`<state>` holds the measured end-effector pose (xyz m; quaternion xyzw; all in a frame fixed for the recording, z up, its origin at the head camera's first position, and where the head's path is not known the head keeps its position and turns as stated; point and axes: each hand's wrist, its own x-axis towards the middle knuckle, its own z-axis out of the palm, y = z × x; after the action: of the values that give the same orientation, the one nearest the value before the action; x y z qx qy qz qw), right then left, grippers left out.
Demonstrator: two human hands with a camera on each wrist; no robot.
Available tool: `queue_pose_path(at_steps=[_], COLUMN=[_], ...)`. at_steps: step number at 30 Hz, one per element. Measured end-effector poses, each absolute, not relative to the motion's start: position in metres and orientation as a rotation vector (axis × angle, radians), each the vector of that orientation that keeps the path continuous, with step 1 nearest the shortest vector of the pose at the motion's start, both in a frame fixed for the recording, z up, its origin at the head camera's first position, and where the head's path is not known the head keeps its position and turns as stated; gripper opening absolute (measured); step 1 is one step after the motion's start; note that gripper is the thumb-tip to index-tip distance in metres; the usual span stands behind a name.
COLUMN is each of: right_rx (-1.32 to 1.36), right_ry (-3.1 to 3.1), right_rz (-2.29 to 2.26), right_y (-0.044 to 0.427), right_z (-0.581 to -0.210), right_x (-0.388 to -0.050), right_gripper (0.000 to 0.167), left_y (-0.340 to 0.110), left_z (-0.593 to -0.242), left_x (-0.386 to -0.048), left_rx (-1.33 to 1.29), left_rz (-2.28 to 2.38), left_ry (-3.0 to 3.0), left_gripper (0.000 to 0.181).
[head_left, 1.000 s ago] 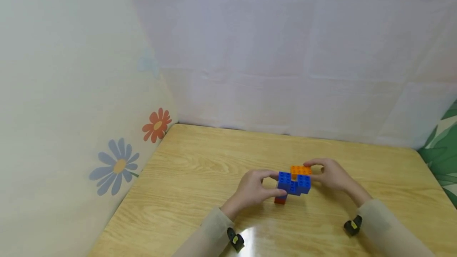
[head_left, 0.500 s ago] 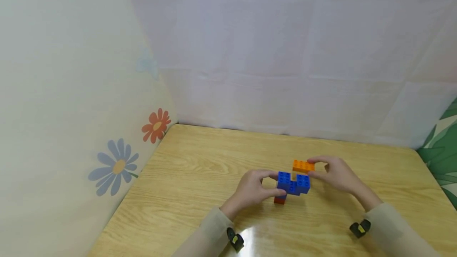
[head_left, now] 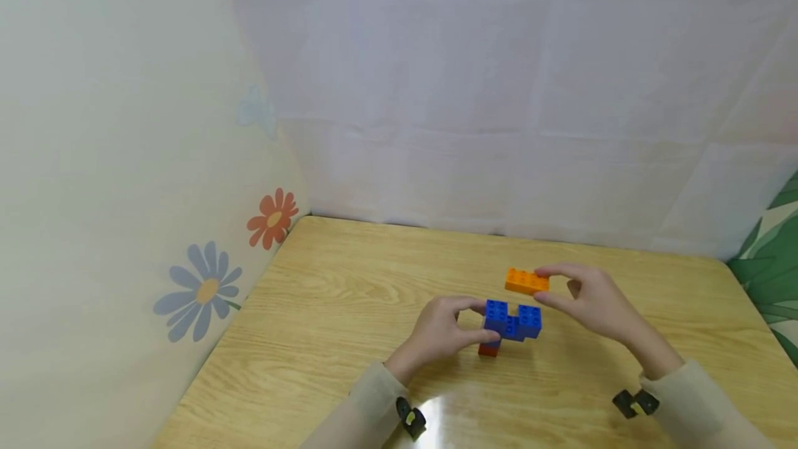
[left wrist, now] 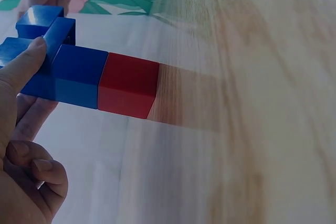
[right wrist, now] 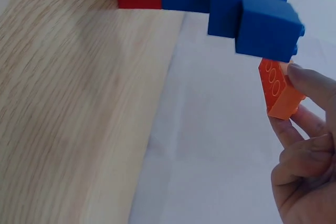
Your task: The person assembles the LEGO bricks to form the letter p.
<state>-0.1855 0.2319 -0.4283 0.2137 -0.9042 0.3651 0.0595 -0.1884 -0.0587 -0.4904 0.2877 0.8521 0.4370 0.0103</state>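
A stack of toy bricks stands on the table, with a red brick (left wrist: 128, 85) at its foot and several blue bricks (head_left: 528, 322) above, stepping out to the right. My left hand (head_left: 436, 330) pinches the blue part between thumb and fingers. Behind and above the stack, my right hand (head_left: 589, 298) holds an orange brick (head_left: 526, 281) by its right end, studs up. The right wrist view shows the hollow underside of that orange brick (right wrist: 273, 80), apart from the blue bricks.
The wooden table (head_left: 349, 283) reaches back to a white cloth (head_left: 424, 89). A pale wall with printed flowers (head_left: 208, 289) borders it on the left. Green leaf prints (head_left: 769, 276) show at the far right.
My right hand has lifted the orange brick up and back, away from the blue bricks, and turned it slightly. The left hand and the stack have stayed in place.
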Motion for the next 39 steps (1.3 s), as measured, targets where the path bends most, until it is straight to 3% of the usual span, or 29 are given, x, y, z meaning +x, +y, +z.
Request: queue_pose_path(at_steps=[19,39], right_rx=[0.872,0.947], right_ry=[-2.537,-2.455], right_rz=[1.168,1.167], right_y=[0.21,0.196], right_z=[-0.426,-0.431], right_x=[-0.163,-0.16], right_gripper=[0.033,0.033], left_y=[-0.058,-0.06], left_z=[-0.494,-0.494], left_x=[-0.189,-0.19], left_rx=[0.916,0.903], left_rz=[1.38,1.373], left_ry=[2.643,2.64], left_gripper=[0.048,0.052])
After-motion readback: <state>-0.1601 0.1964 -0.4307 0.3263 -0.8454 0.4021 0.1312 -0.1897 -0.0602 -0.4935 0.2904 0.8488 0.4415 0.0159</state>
